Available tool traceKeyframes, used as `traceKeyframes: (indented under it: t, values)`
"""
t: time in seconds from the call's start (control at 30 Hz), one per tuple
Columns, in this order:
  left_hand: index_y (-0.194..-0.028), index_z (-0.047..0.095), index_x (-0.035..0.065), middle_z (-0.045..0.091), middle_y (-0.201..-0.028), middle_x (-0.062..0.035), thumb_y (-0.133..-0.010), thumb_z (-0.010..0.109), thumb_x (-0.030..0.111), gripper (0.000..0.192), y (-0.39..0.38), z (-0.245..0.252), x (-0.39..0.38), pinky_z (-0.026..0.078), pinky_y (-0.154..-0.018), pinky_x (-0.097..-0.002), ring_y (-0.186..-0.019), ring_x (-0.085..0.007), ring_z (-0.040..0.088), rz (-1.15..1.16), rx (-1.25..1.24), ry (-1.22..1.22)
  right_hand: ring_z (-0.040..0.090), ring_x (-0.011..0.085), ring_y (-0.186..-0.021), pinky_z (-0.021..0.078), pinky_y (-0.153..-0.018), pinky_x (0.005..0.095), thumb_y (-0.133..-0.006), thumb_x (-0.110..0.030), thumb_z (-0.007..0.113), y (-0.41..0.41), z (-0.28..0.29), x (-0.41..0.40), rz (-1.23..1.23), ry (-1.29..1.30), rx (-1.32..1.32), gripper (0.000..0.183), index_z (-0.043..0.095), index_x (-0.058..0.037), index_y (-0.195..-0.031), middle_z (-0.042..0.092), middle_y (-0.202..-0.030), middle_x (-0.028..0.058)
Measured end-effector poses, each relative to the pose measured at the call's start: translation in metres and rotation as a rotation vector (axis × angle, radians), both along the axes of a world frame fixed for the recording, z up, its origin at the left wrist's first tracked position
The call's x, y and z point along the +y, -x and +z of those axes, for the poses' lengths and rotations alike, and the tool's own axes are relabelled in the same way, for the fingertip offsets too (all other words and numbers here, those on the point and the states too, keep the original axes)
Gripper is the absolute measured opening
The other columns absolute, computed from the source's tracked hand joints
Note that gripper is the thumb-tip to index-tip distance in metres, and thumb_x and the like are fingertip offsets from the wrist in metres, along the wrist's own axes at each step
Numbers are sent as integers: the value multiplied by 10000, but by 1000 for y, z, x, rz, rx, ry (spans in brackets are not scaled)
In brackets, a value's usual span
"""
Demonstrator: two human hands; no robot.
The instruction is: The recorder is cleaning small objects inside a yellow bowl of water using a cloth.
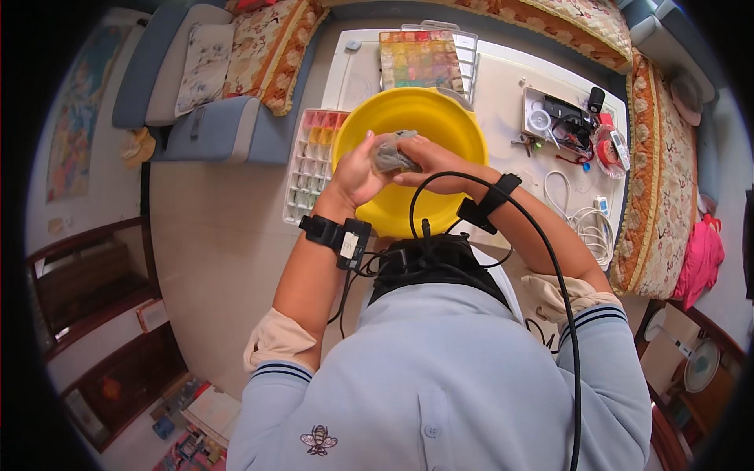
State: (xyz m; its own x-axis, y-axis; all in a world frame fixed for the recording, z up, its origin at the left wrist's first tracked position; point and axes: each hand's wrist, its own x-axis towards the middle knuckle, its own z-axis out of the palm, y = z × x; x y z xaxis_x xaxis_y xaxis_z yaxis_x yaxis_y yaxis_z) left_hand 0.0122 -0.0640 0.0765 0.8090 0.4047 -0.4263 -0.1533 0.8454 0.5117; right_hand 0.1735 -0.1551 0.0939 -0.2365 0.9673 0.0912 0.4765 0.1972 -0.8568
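Over a large yellow plastic basin [421, 215], both of my hands are cupped about a wet grey cloth or clay-like lump [390, 154]; its exact kind cannot be told. My left hand [357, 175] holds it from the left with the thumb up. From the right, my right hand [439, 166] lays its fingers over the lump. A tray of small compartments [290, 194], with pink, yellow and pale contents, lies left of the basin. Behind the basin, a colourful paint palette or sectioned box [421, 59] rests partly on a clear plastic lid [468, 50].
A white table [500, 70] bears an open box of odds and ends [533, 100], red tape [607, 152] and a coiled white cable [592, 232] at the right. A black cable [545, 253] arcs over my right forearm. Cushioned sofas [654, 176] stand around the table.
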Motion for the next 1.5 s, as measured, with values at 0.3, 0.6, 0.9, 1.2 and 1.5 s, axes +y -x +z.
traceKeyframes:
  t: [0.3, 0.6, 0.9, 1.2, 1.5]
  values:
    - [-1219, 434, 9, 506, -1205, -150, -989, 208, 358, 475, -6, 11, 3, 364, -994, -417, -1121, -276, 489, -3, -9, -35, 494, 364, -1030, 333, -951, 397, -779, -263, 633, 14, -7, -4, -24, 101, 746, 489, 449, -6, -1153, 538, -1071, 210]
    - [-1189, 454, 38, 531, -1169, -132, -986, 246, 356, 430, -6, 8, 3, 415, -924, -416, -1055, -258, 528, 16, 116, -26, 470, 415, -1062, 230, -1031, 492, -792, -386, 617, 21, 4, -4, -190, -54, -357, 555, 428, 22, -1117, 529, -1048, 268]
    - [-1148, 478, 14, 539, -1128, -143, -985, 255, 359, 442, -3, 5, 8, 415, -921, -402, -1048, -264, 524, -53, 32, 4, 523, 381, -1005, 288, -1014, 430, -700, -316, 700, 6, 10, 1, -86, -71, -151, 579, 483, 27, -1112, 565, -1007, 251]
    - [-1147, 488, 23, 552, -1092, -121, -989, 241, 350, 439, -13, 16, 3, 431, -881, -396, -1022, -247, 531, -35, 80, -47, 469, 136, -1099, 336, -964, 269, -745, 2, 630, 5, -18, 1, -70, 342, 986, 538, 423, -15, -1241, 507, -1169, 31]
    - [-1221, 455, 77, 528, -1159, -89, -983, 240, 381, 442, -10, 16, 6, 424, -835, -391, -1023, -225, 514, -131, 126, -21, 530, 348, -1009, 301, -1000, 444, -722, -66, 623, 4, -1, 2, -87, -158, -14, 410, 456, -25, -1093, 569, -1013, 189]
